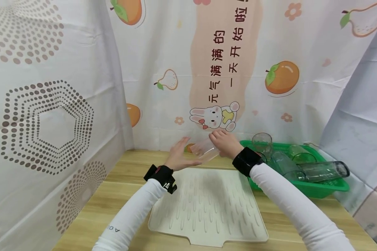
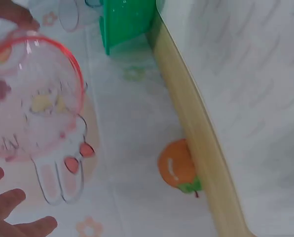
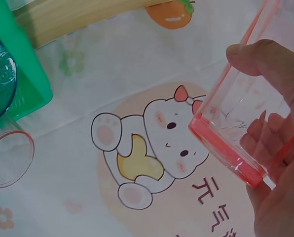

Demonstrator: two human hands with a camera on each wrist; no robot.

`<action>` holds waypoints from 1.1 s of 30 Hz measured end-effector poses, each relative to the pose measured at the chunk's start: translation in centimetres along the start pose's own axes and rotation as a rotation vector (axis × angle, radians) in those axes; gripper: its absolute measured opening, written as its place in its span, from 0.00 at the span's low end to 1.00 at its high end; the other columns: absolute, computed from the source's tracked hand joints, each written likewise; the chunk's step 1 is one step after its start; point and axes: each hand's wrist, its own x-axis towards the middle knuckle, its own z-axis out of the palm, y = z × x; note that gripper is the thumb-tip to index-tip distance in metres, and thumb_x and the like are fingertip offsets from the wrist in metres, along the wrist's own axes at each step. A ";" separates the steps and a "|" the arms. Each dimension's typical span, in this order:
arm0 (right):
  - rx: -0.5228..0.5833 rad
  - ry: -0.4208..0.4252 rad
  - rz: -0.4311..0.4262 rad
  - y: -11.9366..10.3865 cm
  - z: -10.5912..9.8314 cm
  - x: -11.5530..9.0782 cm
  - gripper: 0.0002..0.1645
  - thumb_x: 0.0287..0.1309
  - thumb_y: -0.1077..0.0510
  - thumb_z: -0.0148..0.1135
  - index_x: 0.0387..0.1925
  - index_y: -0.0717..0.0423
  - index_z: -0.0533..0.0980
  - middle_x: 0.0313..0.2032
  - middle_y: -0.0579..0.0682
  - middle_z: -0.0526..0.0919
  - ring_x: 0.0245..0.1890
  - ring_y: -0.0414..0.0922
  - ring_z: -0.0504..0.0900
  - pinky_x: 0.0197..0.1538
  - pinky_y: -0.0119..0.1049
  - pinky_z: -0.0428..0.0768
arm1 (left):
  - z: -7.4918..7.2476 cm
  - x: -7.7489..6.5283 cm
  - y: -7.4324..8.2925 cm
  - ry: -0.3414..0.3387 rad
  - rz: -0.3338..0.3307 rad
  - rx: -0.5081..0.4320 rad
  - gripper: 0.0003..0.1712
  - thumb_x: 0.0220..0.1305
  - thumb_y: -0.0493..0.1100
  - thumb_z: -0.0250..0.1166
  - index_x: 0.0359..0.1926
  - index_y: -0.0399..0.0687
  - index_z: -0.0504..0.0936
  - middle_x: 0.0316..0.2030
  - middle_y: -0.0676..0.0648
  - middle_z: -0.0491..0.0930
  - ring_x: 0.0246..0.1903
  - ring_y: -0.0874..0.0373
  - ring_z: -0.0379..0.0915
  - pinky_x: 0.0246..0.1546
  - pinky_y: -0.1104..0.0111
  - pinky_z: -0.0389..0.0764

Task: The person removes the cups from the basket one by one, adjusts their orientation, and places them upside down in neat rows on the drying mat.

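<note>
A clear, pink-tinted drinking glass [image 1: 206, 150] is held tilted above the back of the white ridged board. My right hand [image 1: 226, 143] grips it near its thick pinkish base [image 3: 228, 150], thumb on one side and fingers on the other in the right wrist view. The round red-tinted rim [image 2: 79, 81] faces the left wrist camera. My left hand [image 1: 179, 157] is beside the rim end, its fingers spread and the thumb apart from them.
The white draining board [image 1: 207, 209] lies on the wooden table [image 1: 113, 205]. A green basket [image 1: 330, 188] at the right holds several clear glasses, one of them a tall grey glass [image 1: 325, 170] leaning over its edge. Printed curtains [image 1: 163, 115] hang behind and at both sides.
</note>
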 end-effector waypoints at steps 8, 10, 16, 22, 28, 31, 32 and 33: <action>-0.069 0.046 -0.026 -2.0 0.2 0.5 0.37 0.40 0.59 0.79 0.52 0.63 0.72 0.49 0.57 0.76 0.53 0.52 0.75 0.63 0.42 0.68 | 1.2 0.8 2.9 -0.013 -0.059 0.155 0.63 0.41 0.68 0.75 0.71 0.41 0.58 0.66 0.41 0.65 0.66 0.45 0.59 0.63 0.41 0.56; -0.078 0.055 -0.042 -2.3 0.4 0.6 0.36 0.41 0.58 0.79 0.52 0.62 0.72 0.49 0.57 0.76 0.53 0.52 0.75 0.63 0.42 0.68 | 1.5 0.8 3.1 -0.028 -0.075 0.163 0.61 0.42 0.67 0.75 0.69 0.39 0.60 0.63 0.41 0.68 0.63 0.46 0.63 0.62 0.44 0.60; -0.131 0.117 -0.065 -2.8 0.5 0.6 0.33 0.41 0.58 0.79 0.50 0.61 0.74 0.47 0.55 0.77 0.52 0.51 0.75 0.62 0.43 0.69 | 2.1 0.7 3.3 -0.026 -0.121 0.121 0.51 0.44 0.60 0.77 0.63 0.37 0.68 0.57 0.41 0.74 0.57 0.47 0.69 0.59 0.52 0.67; -0.159 0.159 -0.075 -2.7 0.8 0.4 0.33 0.40 0.58 0.80 0.48 0.60 0.74 0.45 0.54 0.77 0.50 0.50 0.75 0.62 0.42 0.69 | 2.8 0.7 3.0 -0.023 -0.160 0.045 0.50 0.45 0.58 0.77 0.65 0.39 0.67 0.54 0.42 0.77 0.54 0.46 0.73 0.64 0.51 0.61; -0.150 0.132 -0.089 -2.6 0.7 0.3 0.40 0.33 0.53 0.83 0.50 0.60 0.73 0.47 0.54 0.76 0.51 0.51 0.74 0.61 0.41 0.69 | 3.1 0.6 2.9 -0.016 -0.170 0.062 0.47 0.44 0.59 0.76 0.61 0.40 0.71 0.34 0.48 0.77 0.37 0.52 0.75 0.46 0.59 0.76; -0.132 0.105 -0.113 -2.5 0.4 0.3 0.40 0.34 0.53 0.83 0.50 0.60 0.73 0.47 0.54 0.76 0.52 0.50 0.74 0.62 0.41 0.68 | 3.1 0.5 2.8 -0.012 -0.150 0.068 0.47 0.43 0.60 0.76 0.60 0.39 0.72 0.30 0.50 0.75 0.30 0.55 0.72 0.31 0.65 0.74; -0.123 0.098 -0.121 -2.5 0.3 0.3 0.40 0.35 0.54 0.82 0.51 0.60 0.73 0.48 0.54 0.77 0.52 0.50 0.74 0.63 0.41 0.68 | 3.1 0.4 2.7 -0.012 -0.145 0.063 0.46 0.43 0.60 0.76 0.59 0.38 0.72 0.29 0.50 0.75 0.28 0.56 0.71 0.28 0.67 0.73; -0.111 0.094 -0.129 -2.4 0.2 0.3 0.40 0.35 0.54 0.82 0.52 0.60 0.73 0.48 0.54 0.77 0.53 0.50 0.74 0.64 0.42 0.67 | 3.0 0.3 2.7 -0.009 -0.139 0.053 0.45 0.43 0.60 0.76 0.57 0.38 0.73 0.28 0.50 0.74 0.27 0.57 0.70 0.26 0.67 0.72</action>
